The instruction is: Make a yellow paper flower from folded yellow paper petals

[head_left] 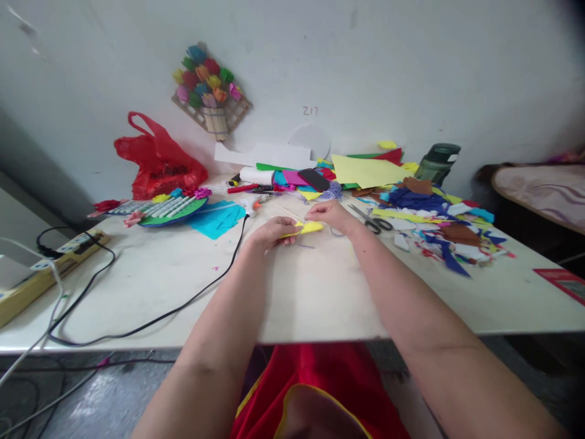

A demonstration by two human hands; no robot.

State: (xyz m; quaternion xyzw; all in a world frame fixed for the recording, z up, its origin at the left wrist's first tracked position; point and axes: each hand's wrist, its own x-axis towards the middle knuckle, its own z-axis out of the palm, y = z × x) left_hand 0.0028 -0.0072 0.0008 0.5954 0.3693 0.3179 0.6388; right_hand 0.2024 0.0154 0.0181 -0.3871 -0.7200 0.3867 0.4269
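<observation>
My left hand (276, 233) is closed on a small yellow paper piece (311, 227) above the middle of the white table (320, 292). Close on its right, my right hand (329, 214) has its fingertips pinched together; what they hold is too small to make out. A thin pale stick (289, 212) slants between the two hands. Thin purplish yarn (305, 246) shows just below the yellow paper, and more of it curves under my right hand. A ball of purple yarn (333, 191) lies behind my right hand.
Scissors (372, 221) and a heap of coloured scraps (450, 231) lie at the right, near a green bottle (437, 163). At the left are a glue gun (250, 205) with its black cord, blue paper (216, 219), a green disc (173, 213) and a red bag (158, 160).
</observation>
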